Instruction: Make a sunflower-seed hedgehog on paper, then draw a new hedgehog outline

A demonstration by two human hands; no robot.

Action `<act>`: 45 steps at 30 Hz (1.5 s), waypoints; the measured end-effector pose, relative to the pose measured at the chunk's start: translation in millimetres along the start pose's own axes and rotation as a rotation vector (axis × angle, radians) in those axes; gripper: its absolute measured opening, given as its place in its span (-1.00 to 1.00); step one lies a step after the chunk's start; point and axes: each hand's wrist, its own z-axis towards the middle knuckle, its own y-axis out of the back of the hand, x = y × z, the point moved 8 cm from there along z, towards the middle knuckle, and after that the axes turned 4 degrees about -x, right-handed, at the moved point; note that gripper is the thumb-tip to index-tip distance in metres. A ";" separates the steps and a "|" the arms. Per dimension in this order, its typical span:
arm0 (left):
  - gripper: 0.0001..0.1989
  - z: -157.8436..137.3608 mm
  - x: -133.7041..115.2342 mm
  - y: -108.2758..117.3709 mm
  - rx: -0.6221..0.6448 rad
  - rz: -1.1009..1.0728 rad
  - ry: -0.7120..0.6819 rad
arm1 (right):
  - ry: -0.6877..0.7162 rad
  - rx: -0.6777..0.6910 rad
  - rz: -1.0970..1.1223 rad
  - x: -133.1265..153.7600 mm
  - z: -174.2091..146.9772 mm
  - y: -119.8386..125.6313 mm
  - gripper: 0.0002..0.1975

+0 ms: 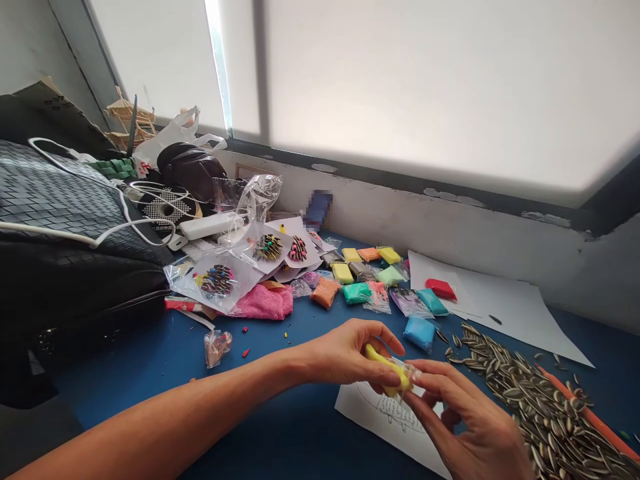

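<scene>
My left hand (347, 353) is closed around a lump of yellow modelling clay (404, 379), with fingers and thumb on either side of it. At the clay's right end, the fingertips of my right hand (465, 413) pinch the clear plastic wrapper (413, 373). Below both hands lies a white paper (367, 417) with a line drawing, partly covered by them. Just beyond my right hand sits a blue clay packet (420, 332). Sunflower seeds (520, 387) spread in a heap to its right.
An orange pencil (587, 413) lies across the seeds. Wrapped clay packets (357, 292) in several colours and white sheets (520, 313) lie toward the wall. At left are bagged seed crafts (217, 281), a pink cloth (263, 301), a power strip (210, 225) and a black woven bag (65, 200).
</scene>
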 end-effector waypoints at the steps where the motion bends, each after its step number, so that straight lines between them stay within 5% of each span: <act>1: -0.28 0.0 1.4 -1.1 0.020 0.007 0.011 | -0.003 0.003 0.003 0.0 -0.3 -0.4 -0.81; 20: -0.36 -3.6 6.7 -7.8 0.109 0.039 0.056 | -0.038 -0.045 0.055 3.2 -1.8 -3.4 -0.81; 36: -0.42 -1.4 8.7 -10.0 -0.025 0.025 0.079 | 0.017 -0.070 -0.026 7.7 -6.3 -7.0 -0.91; 41: -0.70 0.0 3.3 -9.2 -0.099 0.090 0.054 | -0.149 -0.102 0.029 -0.2 -5.2 -2.3 -0.88; 45: -0.85 3.1 -6.7 12.3 -0.232 0.234 -0.004 | -0.307 -0.043 0.187 -13.3 1.9 7.0 -0.78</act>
